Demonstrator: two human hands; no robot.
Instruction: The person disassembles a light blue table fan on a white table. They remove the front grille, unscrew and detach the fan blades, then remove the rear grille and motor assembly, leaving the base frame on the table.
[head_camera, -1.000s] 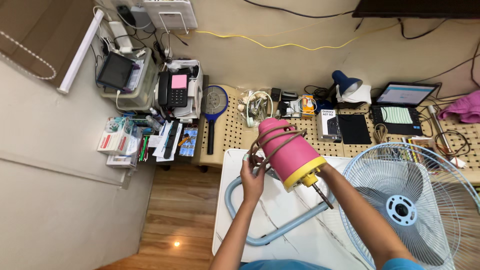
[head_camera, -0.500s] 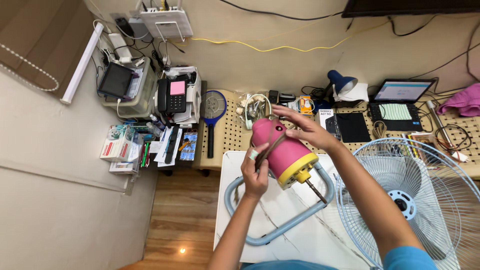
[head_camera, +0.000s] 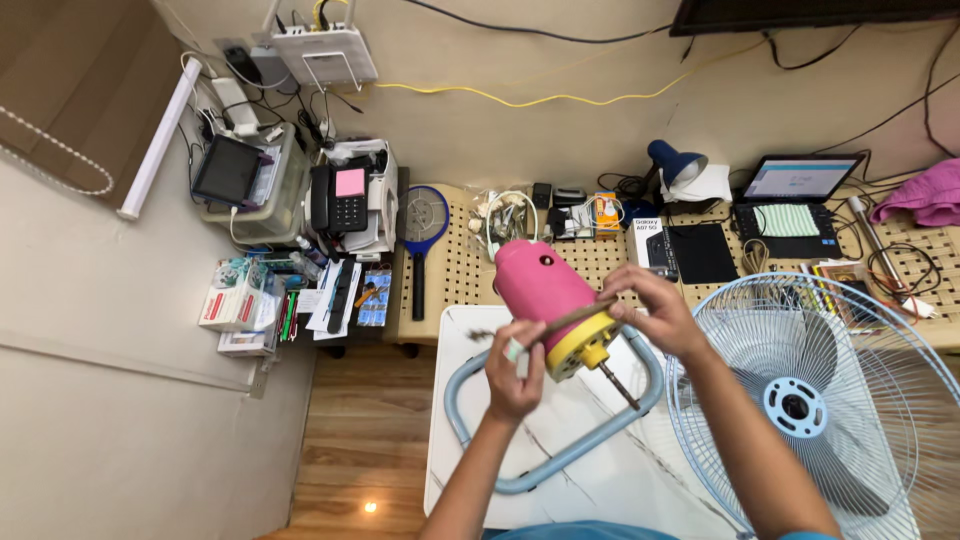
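Indoors, white marble-look table (head_camera: 480, 470), seemingly, beside wooden floor (head_camera: 360, 430), cluttered desk (head_camera: 450, 270).

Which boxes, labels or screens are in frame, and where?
Laptop: far right of desk, open, lit pale screen.
Small tablet: upper left, dark screen.
Pink note: on black phone, square.
Black-and-white box: behind the pink motor.
Red-and-white cartons: left shelf.

Left hand (head_camera: 513, 367) and right hand (head_camera: 661, 312) pinch a brown cord (head_camera: 570, 319), apparently taut, across the pink motor housing (head_camera: 545, 292) above the white table (head_camera: 600, 470).
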